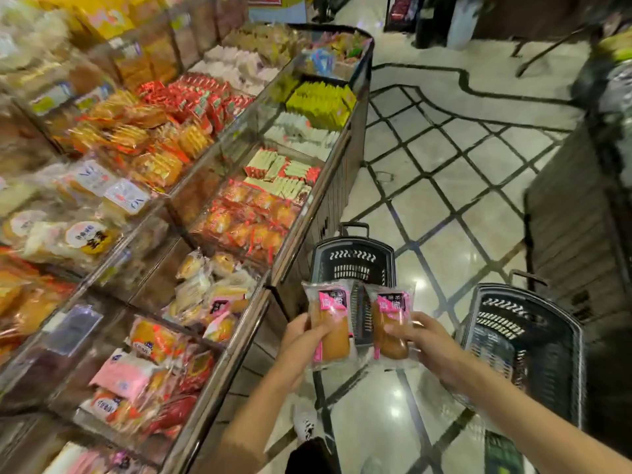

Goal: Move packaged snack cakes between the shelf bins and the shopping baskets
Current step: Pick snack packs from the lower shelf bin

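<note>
My left hand [304, 331] grips a packaged snack cake [331, 323] with a clear wrapper, a pink label and a brown cake inside. My right hand [415, 335] grips a second, matching snack cake [391, 325]. Both packs are held upright side by side above the floor, in front of a black shopping basket [354, 260] that stands by the shelf. A second black basket [523, 343] stands on the floor to the right of my right hand. The shelf bin [208, 299] just left of my hands holds more pink-labelled cakes.
A long tiered shelf [307, 213] of clear-fronted bins with many wrapped snacks runs along the left. The glossy tiled floor [444, 186] stretches ahead. A dark slatted display stand [567, 227] is on the right. My shoe [306, 424] shows below my arms.
</note>
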